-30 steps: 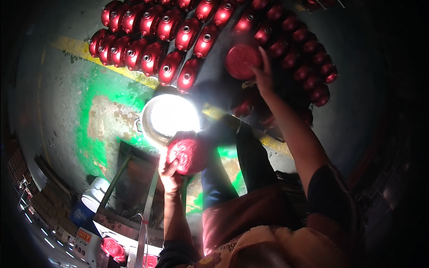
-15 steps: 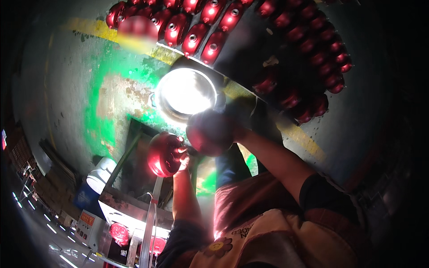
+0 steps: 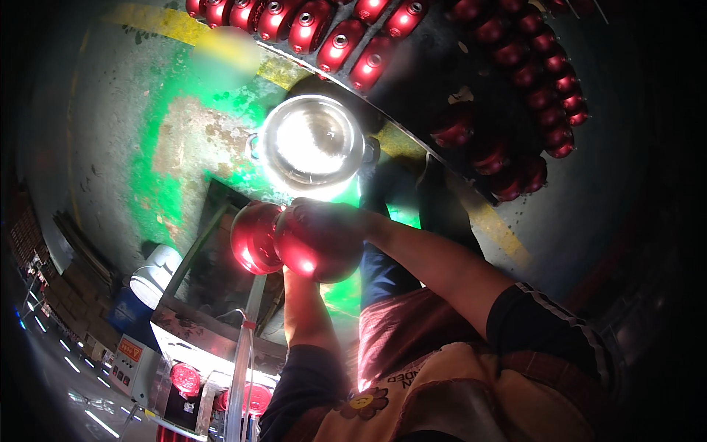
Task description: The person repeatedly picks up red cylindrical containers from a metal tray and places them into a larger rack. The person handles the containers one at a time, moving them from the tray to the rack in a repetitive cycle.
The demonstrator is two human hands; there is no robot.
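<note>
A glossy red rounded metal vessel [image 3: 247, 239] is held up by my left hand [image 3: 296, 278]; the wrist shows but the fingers are hidden behind a second vessel. My right hand [image 3: 359, 219], in shade, grips that second red rounded vessel [image 3: 317, 247] at its right side. The two vessels overlap side by side, and I cannot tell whether they touch. Just beyond them, a wide metal pot [image 3: 347, 177] with side handles stands on the floor, its inside glaring with light.
Several red vessels [image 3: 342, 44] stand in rows on a dark mat [image 3: 412, 88] at the far side and right. Left of my arm is a dark open-topped box [image 3: 213, 272], with a white bucket [image 3: 156, 271] and a control box [image 3: 132, 368] beside it.
My right hand has brought its vessel leftward, in front of my left hand. The left vessel has shifted slightly left and up. The view has also shifted a little.
</note>
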